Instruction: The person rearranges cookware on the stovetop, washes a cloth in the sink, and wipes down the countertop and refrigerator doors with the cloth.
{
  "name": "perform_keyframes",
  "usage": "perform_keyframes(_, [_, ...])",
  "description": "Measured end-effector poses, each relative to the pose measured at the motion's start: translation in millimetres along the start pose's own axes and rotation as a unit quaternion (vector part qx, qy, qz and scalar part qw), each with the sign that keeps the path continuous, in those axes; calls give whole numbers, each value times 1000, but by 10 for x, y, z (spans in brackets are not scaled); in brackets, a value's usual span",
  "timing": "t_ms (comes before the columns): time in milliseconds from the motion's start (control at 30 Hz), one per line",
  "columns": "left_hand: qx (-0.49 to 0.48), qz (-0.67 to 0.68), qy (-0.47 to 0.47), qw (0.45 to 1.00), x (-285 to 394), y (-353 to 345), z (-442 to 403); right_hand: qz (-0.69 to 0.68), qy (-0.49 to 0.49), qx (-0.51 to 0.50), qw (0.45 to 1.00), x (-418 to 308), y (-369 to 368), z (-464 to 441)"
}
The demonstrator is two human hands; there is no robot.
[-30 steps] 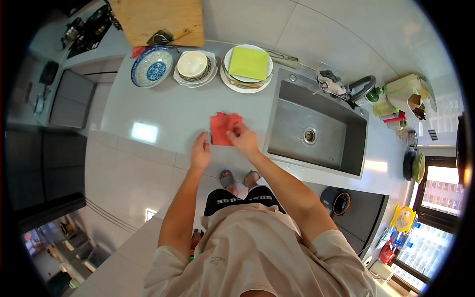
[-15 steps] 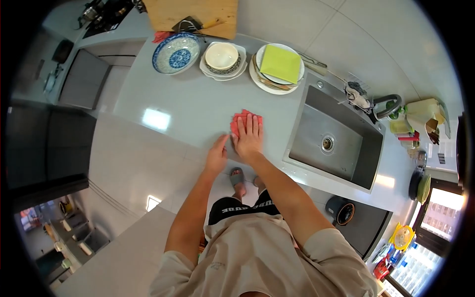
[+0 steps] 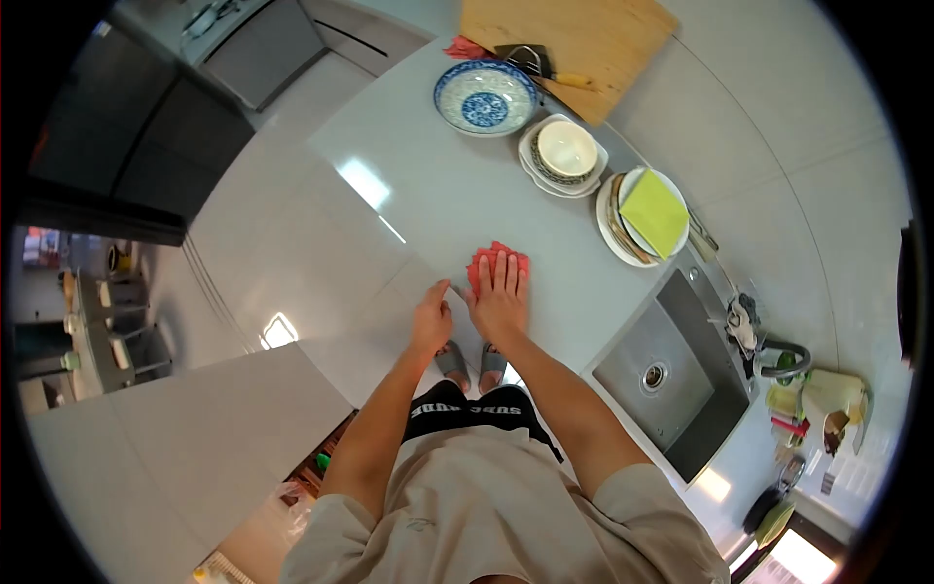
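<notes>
My right hand (image 3: 500, 310) lies flat on a crumpled red cloth (image 3: 497, 256), pressing it against the grey countertop (image 3: 438, 209) near the front edge. Its fingers are stretched out over the cloth, whose far rim shows past them. Just left of it, my left hand (image 3: 431, 317) hovers by the counter's edge, holding nothing, with fingers loosely bent and partly apart. Farther back stand a blue-and-white bowl (image 3: 484, 98), a stack of dishes topped by a cream bowl (image 3: 567, 148), and stacked plates (image 3: 610, 229) with a folded green cloth (image 3: 655, 213) on top.
To the right is a steel sink (image 3: 623, 375) with a curved faucet (image 3: 788, 360). A wooden cutting board (image 3: 613, 44) lies at the back, with a black-bladed tool (image 3: 525, 60) by it. Another red cloth (image 3: 467, 48) sits behind the blue-and-white bowl. Slippered feet (image 3: 493, 365) show below the counter.
The view has turned, so the dishes and sink now appear farther right and tilted. My right hand is still flat on the red cloth, with my left hand beside it. Both feet now show.
</notes>
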State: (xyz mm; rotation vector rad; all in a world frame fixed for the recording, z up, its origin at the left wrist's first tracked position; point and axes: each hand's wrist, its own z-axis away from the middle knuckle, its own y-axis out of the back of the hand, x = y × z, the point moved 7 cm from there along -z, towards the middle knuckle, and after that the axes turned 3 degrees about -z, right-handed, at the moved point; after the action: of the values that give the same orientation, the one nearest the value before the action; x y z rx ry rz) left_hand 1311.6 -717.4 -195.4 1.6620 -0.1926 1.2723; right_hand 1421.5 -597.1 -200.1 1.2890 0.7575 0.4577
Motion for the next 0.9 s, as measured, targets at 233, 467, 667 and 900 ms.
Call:
perform_keyframes(233, [-3, -33, 45, 998, -386, 565, -252, -23, 123, 8, 992, -766, -24, -701])
perform_keyframes(467, [-9, -42, 29, 999, -1054, 1144, -905, -36, 204, 55, 977, -1663, -137, -1665])
perform_keyframes(667, [-26, -40, -1, 999, -1406, 1916, -1802, -20, 159, 28, 987, -2374, -334, -2620])
perform_keyframes(900, [-45, -163, -132, 977, -1601, 2525, -3084, -14, 43, -33, 998, -2736, -441, -3233])
